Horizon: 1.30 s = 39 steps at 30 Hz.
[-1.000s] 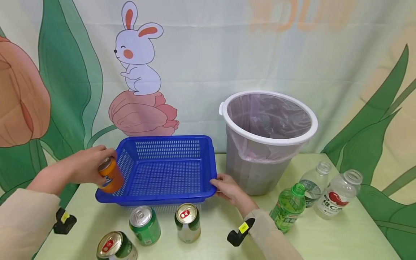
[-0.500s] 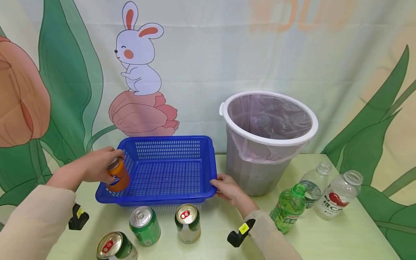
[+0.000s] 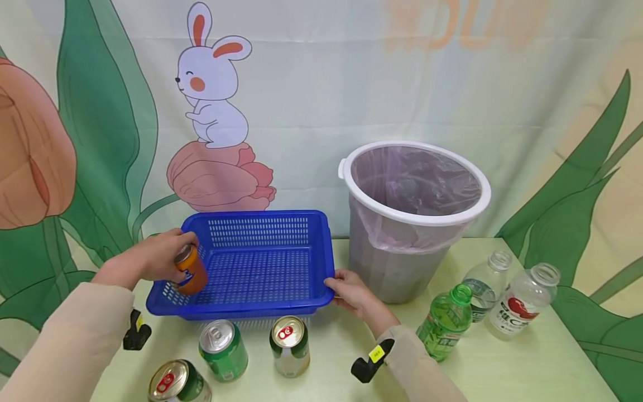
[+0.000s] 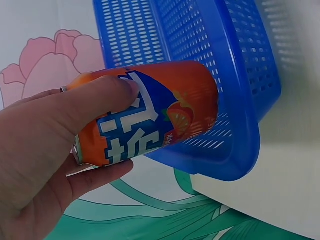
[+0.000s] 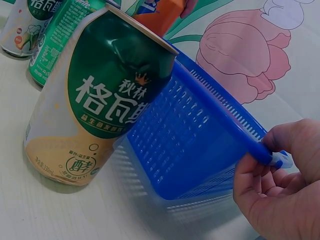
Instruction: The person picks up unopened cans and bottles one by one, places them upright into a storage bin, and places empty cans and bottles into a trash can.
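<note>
My left hand (image 3: pixel 159 258) grips an orange soda can (image 3: pixel 193 272) by its upper part. The can leans slightly over the left end of a blue plastic basket (image 3: pixel 261 309), its lower end within the basket's rim. In the left wrist view the thumb lies across the blue label of the orange can (image 4: pixel 192 102). My right hand (image 3: pixel 354 290) pinches the basket's right rim between thumb and fingers, seen close in the right wrist view beside the basket wall (image 5: pixel 175 135). The basket floor holds nothing else.
A green can (image 3: pixel 224 352) and two green-and-gold cans (image 3: pixel 289 347) (image 3: pixel 178 382) stand before the basket. Behind right is a grey bin (image 3: pixel 397 268) with a plastic liner. A green bottle (image 3: pixel 444 326) and two clear bottles (image 3: pixel 484 285) (image 3: pixel 522 304) stand at the right.
My left hand has carried the orange can rightward, from the basket's left rim to inside its left end. The right hand keeps its hold on the rim.
</note>
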Available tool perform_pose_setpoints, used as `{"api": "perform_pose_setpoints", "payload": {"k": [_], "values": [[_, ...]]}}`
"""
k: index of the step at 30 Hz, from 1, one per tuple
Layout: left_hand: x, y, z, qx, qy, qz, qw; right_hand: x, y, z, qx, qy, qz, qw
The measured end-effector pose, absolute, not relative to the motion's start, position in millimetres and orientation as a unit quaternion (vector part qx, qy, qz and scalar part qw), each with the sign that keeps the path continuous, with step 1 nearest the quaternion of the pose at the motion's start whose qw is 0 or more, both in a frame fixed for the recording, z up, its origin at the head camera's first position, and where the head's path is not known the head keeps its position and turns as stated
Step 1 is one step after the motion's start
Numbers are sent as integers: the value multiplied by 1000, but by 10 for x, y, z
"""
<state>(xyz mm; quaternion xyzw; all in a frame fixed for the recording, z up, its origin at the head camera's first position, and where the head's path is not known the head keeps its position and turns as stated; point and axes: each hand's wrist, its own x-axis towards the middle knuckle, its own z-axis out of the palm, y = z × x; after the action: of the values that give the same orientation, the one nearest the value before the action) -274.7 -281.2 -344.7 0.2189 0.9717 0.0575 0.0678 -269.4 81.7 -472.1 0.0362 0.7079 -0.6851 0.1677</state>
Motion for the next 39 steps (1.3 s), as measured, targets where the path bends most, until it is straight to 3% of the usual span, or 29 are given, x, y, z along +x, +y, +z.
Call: {"api": "perform_pose_setpoints", "payload": {"k": [11, 20, 39], "values": [[-2857, -2828, -3571, 207, 973, 69, 72, -2699, 824, -4711, 33, 708, -685, 169], [-2936, -2749, -3658, 205, 976, 65, 47, -2701, 843, -4698, 34, 703, -692, 164], [-3081, -2709, -3863, 170, 978, 81, 86, -2682, 834, -4732, 25, 705, -690, 164]]}}
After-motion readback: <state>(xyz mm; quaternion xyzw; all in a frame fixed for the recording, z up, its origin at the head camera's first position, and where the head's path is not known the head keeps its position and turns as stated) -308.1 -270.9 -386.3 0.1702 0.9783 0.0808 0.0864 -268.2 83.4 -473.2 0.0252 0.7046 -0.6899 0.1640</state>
